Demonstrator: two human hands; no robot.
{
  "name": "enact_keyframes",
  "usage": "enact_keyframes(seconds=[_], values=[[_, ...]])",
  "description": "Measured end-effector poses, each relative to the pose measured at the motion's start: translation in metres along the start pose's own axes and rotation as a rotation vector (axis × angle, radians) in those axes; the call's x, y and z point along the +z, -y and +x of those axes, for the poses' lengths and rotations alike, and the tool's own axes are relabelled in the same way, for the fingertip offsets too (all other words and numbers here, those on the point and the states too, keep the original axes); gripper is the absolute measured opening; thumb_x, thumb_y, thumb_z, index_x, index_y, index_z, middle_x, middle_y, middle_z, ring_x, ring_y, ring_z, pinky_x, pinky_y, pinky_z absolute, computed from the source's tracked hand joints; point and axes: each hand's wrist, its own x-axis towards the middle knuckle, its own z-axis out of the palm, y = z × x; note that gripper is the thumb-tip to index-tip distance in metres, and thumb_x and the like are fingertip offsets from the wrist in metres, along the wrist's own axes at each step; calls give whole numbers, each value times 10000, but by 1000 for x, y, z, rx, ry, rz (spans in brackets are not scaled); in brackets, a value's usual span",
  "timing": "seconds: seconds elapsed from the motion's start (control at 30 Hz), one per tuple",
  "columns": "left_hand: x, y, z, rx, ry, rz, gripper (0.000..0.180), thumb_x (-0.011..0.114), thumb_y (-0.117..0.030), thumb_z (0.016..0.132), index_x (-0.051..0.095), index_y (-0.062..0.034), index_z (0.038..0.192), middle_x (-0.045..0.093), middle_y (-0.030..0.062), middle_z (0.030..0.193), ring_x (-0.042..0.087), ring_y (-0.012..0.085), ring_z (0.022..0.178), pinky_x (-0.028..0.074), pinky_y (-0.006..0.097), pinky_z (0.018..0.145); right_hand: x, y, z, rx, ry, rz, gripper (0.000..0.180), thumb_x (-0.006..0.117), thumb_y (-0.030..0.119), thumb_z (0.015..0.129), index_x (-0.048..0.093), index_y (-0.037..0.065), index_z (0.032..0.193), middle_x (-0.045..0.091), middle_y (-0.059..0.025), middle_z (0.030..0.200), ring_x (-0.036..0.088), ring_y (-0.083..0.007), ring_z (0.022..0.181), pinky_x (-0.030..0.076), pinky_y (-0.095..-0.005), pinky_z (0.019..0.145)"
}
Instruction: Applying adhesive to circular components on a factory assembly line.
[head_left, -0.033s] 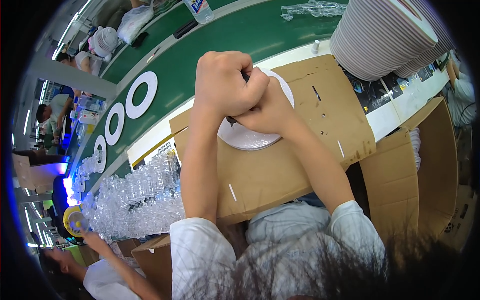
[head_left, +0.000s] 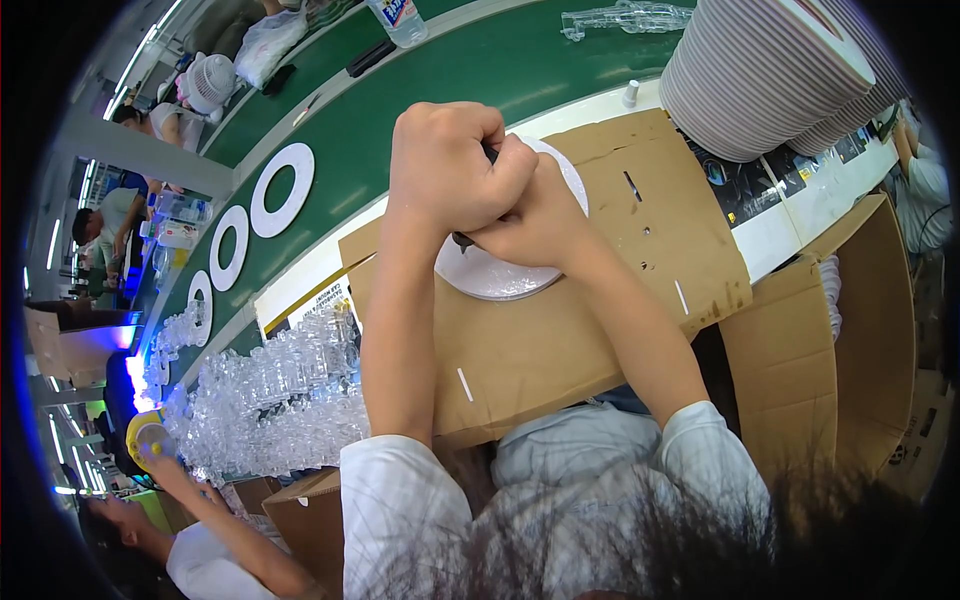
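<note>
My left hand (head_left: 440, 165) is a closed fist, pressed against my right hand (head_left: 540, 220), which is also closed, just right of it and lower. Between them shows a small part of a dark tool (head_left: 462, 240), its black end poking out below the fingers and another dark bit at the thumb. The rest of it is covered, so its kind is hidden. Beneath both hands lies a round, glossy white disc (head_left: 498, 282), partly covered by them. It rests on a flat sheet of brown cardboard (head_left: 540, 370).
Clear plastic parts (head_left: 270, 400) are heaped at left. White rings (head_left: 283, 190) lie along the green conveyor belt (head_left: 480, 85). Tall stacks of white discs (head_left: 760, 80) stand at far right, above an open carton (head_left: 800, 340). A co-worker (head_left: 215, 550) sits at lower left beside a yellow fan (head_left: 150, 440).
My hands and the disc have not visibly moved. The co-worker's hand at lower left has shifted slightly by the yellow fan.
</note>
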Motion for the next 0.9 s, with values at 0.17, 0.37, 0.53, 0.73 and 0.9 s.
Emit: enact_keyframes(seconds=[0.17, 0.37, 0.53, 0.73, 0.9], values=[[0, 2, 0, 7, -12, -20, 226, 557, -152, 634, 461, 11, 510, 358, 113, 446, 315, 208, 391, 295, 333, 400, 0, 1, 1, -29, -8, -48, 109, 700, 92, 660, 621, 16, 665, 648, -102, 597, 650, -228, 560, 507, -309, 547], [2, 3, 0, -5, -2, -35, 226, 541, -144, 642, 452, 18, 512, 342, 119, 448, 305, 214, 393, 292, 338, 400, -1, 1, 1, -61, -19, -73, 121, 715, 97, 661, 621, 21, 663, 648, -96, 597, 653, -228, 561, 505, -308, 542], [0, 2, 0, -13, 20, -34, 230, 535, -137, 647, 442, 20, 508, 325, 126, 453, 295, 218, 394, 282, 344, 398, -1, 0, 0, -46, 10, -105, 130, 727, 103, 668, 623, 25, 662, 648, -94, 596, 654, -226, 560, 502, -308, 536], [3, -1, 1, -13, -60, -41, 206, 563, -142, 661, 503, 15, 542, 395, 123, 467, 360, 214, 404, 318, 329, 416, -3, 1, 1, -80, -28, -106, 125, 721, 100, 666, 623, 22, 673, 641, -94, 585, 647, -223, 545, 499, -309, 533], [4, -22, 1, -35, -91, -8, 214, 614, -159, 684, 542, 7, 569, 453, 110, 487, 404, 213, 411, 338, 323, 426, -18, 5, -2, -109, 15, -106, 155, 738, 119, 648, 609, 38, 675, 606, -74, 554, 622, -226, 521, 475, -315, 511]])
